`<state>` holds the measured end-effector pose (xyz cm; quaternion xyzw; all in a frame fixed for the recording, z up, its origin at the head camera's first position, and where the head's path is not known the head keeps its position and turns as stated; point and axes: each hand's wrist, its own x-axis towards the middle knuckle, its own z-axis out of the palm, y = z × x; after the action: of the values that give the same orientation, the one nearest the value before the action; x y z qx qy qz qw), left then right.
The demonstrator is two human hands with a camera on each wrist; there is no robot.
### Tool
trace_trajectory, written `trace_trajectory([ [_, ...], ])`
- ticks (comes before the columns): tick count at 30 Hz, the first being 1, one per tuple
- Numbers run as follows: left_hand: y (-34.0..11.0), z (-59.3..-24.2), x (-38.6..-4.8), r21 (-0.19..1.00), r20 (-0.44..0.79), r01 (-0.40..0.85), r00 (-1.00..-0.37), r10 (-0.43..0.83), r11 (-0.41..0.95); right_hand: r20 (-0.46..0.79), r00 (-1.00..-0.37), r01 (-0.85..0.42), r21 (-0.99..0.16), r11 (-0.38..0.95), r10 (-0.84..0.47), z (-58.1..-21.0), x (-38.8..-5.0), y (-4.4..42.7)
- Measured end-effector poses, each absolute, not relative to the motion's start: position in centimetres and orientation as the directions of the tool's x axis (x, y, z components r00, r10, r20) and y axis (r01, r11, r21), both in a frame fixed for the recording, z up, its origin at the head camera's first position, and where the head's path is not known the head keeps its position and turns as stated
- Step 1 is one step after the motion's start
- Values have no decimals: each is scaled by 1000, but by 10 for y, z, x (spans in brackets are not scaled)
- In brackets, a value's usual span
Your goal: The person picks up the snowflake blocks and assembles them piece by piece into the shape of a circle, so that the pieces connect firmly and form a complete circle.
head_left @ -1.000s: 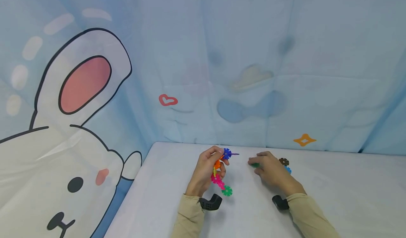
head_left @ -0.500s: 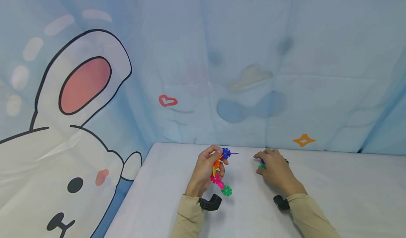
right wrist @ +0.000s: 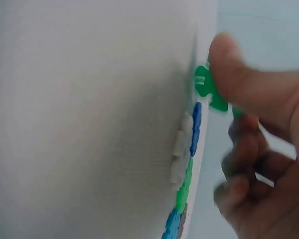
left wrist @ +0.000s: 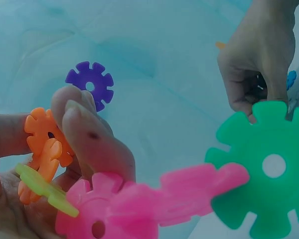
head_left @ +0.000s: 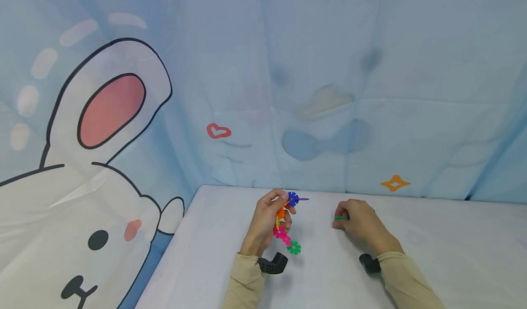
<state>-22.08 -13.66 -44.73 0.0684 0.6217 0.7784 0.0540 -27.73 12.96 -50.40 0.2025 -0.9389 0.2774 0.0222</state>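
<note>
My left hand (head_left: pixel 261 220) holds up a chain of interlocking snowflake discs. In the left wrist view, a purple disc (left wrist: pixel 89 82) shows beyond the fingers, then orange discs (left wrist: pixel 42 132), a yellow disc (left wrist: pixel 45 189), pink discs (left wrist: pixel 184 194) and a large green disc (left wrist: pixel 269 184) at the near end. A blue disc (head_left: pixel 293 199) sits by the left thumb in the head view. To the right, low over the table, my right hand (head_left: pixel 362 220) pinches a loose green disc (right wrist: pixel 204 82) between thumb and fingers. Part of that disc is hidden by the thumb.
Several loose discs lie on the white table (head_left: pixel 321 272) beside the right hand: a blue disc (right wrist: pixel 196 129), a white disc (right wrist: pixel 179 157), a green disc (right wrist: pixel 185 186) and a light blue disc (right wrist: pixel 171 224). A pale blue curtain (head_left: pixel 432 117) hangs behind the table.
My right hand has shifted slightly right from reaching with spread fingers to pinching the green disc. The brown and light blue discs beside it are now covered in the head view. My left hand stays put.
</note>
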Motion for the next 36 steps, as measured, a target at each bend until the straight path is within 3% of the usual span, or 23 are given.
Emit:
trace_trajectory([
  [5, -137, -445, -220, 976, 39, 3, -987, 158, -218, 279, -888, -459, -588, 666, -366, -495, -276, 131],
  [15, -136, -435, -215, 976, 79, 48, -987, 142, -210, 461, -863, -505, -768, 394, -207, -445, -252, 116],
  [22, -134, -427, -209, 969, 128, 91, -981, 147, -231, 538, -820, -573, -780, 252, -198, -427, -240, 109],
  [36, -134, -416, -203, 948, 218, 176, -966, 136, -266, 583, -792, -609, -776, 164, -179, -422, -231, 99],
])
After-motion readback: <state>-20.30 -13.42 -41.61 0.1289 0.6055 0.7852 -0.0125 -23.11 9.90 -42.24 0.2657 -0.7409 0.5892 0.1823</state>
